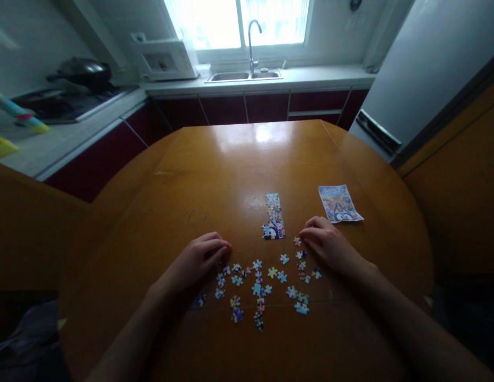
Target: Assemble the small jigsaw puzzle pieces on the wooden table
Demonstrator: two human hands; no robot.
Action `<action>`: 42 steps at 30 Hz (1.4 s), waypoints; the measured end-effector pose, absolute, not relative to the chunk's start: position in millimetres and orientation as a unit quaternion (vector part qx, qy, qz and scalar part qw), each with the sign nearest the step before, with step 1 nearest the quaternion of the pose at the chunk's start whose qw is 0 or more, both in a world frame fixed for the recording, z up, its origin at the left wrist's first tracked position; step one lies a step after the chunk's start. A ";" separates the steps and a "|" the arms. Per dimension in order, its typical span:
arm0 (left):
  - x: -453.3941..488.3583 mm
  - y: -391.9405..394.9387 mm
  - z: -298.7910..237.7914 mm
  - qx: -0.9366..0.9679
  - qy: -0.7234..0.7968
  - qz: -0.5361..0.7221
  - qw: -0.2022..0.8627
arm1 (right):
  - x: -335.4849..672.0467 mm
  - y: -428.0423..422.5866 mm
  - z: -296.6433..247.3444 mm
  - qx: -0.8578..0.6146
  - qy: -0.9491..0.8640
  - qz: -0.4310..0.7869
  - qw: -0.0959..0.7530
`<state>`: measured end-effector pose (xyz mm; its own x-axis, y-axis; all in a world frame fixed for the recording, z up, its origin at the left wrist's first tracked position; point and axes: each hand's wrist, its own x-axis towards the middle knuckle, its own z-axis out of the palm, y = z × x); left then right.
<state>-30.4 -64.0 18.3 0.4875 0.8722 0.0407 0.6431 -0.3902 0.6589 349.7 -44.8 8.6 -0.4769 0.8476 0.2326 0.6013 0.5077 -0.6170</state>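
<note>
My left hand (204, 255) rests on the wooden table with its fingers curled together; no piece shows in it. Loose jigsaw puzzle pieces (236, 280) lie just right of it and under its edge. On the other side, my right hand (330, 244) is also loosely closed on the tabletop, nothing visible in its fingers. Its fingertips are beside a single puzzle piece (297, 241); whether they touch it I cannot tell. Between and beyond the hands lies a joined strip of puzzle (275, 216), with a wider lower end. Several more loose pieces (258, 289) are scattered nearer to me.
A creased picture sheet (339, 202) lies beyond my right hand on the wooden table (231, 164). Past the table are a sink (231, 77), a white microwave (165, 59), a stove with a dark pan (85, 71), and a fridge (438, 69) at right.
</note>
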 end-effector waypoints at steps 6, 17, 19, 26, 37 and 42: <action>-31.4 -64.0 19.6 0.804 0.479 0.193 0.295 | 352.4 -43.1 2.9 -0.443 -0.814 0.261 0.269; -32.1 -63.9 18.2 0.808 0.476 0.191 0.288 | 351.6 -44.2 5.9 -0.437 -0.811 0.275 0.275; -32.1 -63.6 17.9 0.806 0.479 0.193 0.288 | 349.6 -45.2 4.4 -0.432 -0.817 0.268 0.272; -33.4 -61.6 18.5 0.814 0.472 0.193 0.279 | 353.3 -43.8 3.7 -0.421 -0.827 0.266 0.261; -35.9 -60.5 16.9 0.811 0.477 0.198 0.273 | 359.7 -53.4 23.8 -0.421 -0.835 0.308 0.173; -36.3 -60.3 15.8 0.811 0.478 0.195 0.275 | 356.4 -60.5 27.7 -0.408 -0.848 0.314 0.125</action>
